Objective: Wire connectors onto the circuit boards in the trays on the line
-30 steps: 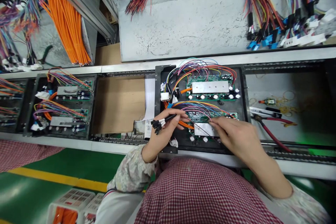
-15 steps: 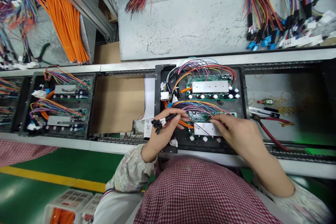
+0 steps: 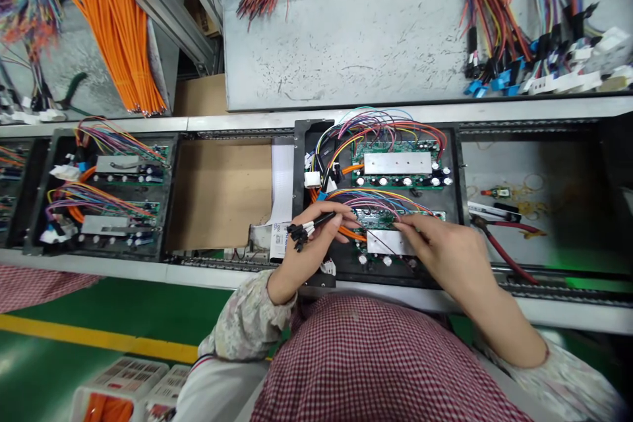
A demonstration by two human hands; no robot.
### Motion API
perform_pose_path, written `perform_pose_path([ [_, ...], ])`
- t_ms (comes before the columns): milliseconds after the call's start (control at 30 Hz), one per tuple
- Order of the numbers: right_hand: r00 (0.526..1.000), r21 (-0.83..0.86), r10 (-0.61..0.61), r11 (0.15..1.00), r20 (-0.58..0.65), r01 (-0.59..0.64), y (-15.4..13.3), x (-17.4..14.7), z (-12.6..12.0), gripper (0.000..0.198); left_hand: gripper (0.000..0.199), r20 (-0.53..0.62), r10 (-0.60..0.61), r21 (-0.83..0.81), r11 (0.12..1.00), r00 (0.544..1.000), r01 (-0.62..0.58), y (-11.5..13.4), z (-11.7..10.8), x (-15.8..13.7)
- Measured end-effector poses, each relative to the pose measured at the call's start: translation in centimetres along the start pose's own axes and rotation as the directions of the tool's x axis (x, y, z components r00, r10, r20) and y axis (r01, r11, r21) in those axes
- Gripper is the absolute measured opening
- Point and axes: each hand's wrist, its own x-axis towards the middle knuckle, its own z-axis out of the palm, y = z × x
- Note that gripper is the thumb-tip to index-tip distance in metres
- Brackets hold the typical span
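My left hand (image 3: pixel 311 237) is closed around a wire harness (image 3: pixel 302 232) with black and white connector ends that stick out on its left side. A thin dark wire (image 3: pixel 380 241) runs from its fingers across a silver heat sink (image 3: pixel 380 242). My right hand (image 3: pixel 448 247) pinches over the lower green circuit board (image 3: pixel 376 217), its fingertips at a thin wire among colored wires; the exact grip is partly hidden. Above it lies the upper circuit board (image 3: pixel 356 178) with its own heat sink (image 3: pixel 397 163). Both boards sit in a black tray (image 3: pixel 457 194).
Another black tray (image 3: pixel 168 211) with two wired boards stands left on the conveyor rail (image 3: pixel 208 271). Red-handled pliers (image 3: pixel 504 250) lie at right. Wire bundles (image 3: pixel 494 0) and orange cables (image 3: pixel 116 39) rest on the back shelf (image 3: pixel 316 59). Part of a checkered garment shows far left.
The tray at left has shifted slightly further left, and the pliers sit slightly further left in view. My hands have kept almost the same pose over the lower board.
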Motion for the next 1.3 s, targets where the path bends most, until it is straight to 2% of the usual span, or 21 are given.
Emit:
perform_pose_path([
  [133, 0.996, 0.108, 0.046, 0.993, -0.081, -0.037, -0.9, -0.7, -2.0, 0.025, 0.014, 0.009, 0.004, 0.015, 1.0, 1.0, -0.004, -0.2, 0.0, 0.0],
  [267, 0.998, 0.176, -0.047, 0.984, 0.039, 0.039, -1.6, -1.2, -2.2, 0.03, 0.016, 0.011, 0.016, 0.03, 0.999, 1.0, -0.016, -0.6, -0.1, 0.0],
  [367, 0.997, 0.185, -0.038, 0.982, 0.062, 0.026, -1.8, -1.0, -1.6, 0.033, 0.017, 0.042, 0.126, 0.216, 0.967, 0.991, -0.132, -0.8, -0.4, -0.2],
  [433, 1.0, 0.259, 0.005, 0.966, -0.01, -0.002, -1.7, -0.6, -1.4, 0.029, 0.021, 0.087, 0.276, 0.463, 0.84, 0.957, -0.284, -0.9, -0.8, -0.6],
  [500, 0.998, 0.318, 0.028, 0.948, -0.059, -0.008, -1.5, -0.2, -1.0, 0.025, 0.034, 0.198, 0.369, 0.668, 0.627, 0.908, -0.4, -1.0, -1.3, -0.9],
  [567, 0.999, 0.323, 0.03, 0.946, -0.029, -0.019, -1.4, 0.1, -0.4, 0.025, 0.051, 0.315, 0.351, 0.771, 0.446, 0.882, -0.454, -1.1, -1.6, -1.3],
  [633, 0.999, 0.291, 0.033, 0.956, 0.015, -0.036, -1.3, 0.3, 0.5, 0.027, 0.065, 0.393, 0.296, 0.821, 0.313, 0.87, -0.477, -1.3, -1.8, -1.5],
  [700, 0.999, 0.235, 0.043, 0.971, 0.013, -0.045, -1.2, 0.4, 1.3, 0.031, 0.071, 0.425, 0.273, 0.851, 0.205, 0.863, -0.484, -1.5, -1.7, -1.6],
  [800, 0.999, 0.161, 0.038, 0.986, -0.017, -0.034, -1.3, 0.5, 2.0, 0.035, 0.067, 0.445, 0.268, 0.87, 0.094, 0.854, -0.483, -1.8, -1.5, -1.6],
  [867, 0.999, 0.148, 0.03, 0.989, -0.01, -0.028, -1.3, 0.6, 2.1, 0.037, 0.058, 0.441, 0.27, 0.879, 0.063, 0.856, -0.473, -2.0, -1.3, -1.6],
  [967, 0.999, 0.136, 0.034, 0.99, 0.0, -0.033, -1.4, 0.6, 2.1, 0.039, 0.05, 0.414, 0.287, 0.892, 0.064, 0.864, -0.448, -2.4, -1.3, -1.5],
  [1300, 1.0, -0.027, 0.027, 0.999, 0.001, -0.027, -1.9, 0.7, 1.9, 0.043, 0.055, 0.394, 0.33, 0.898, 0.062, 0.858, -0.436, -2.8, -1.3, -1.4],
])
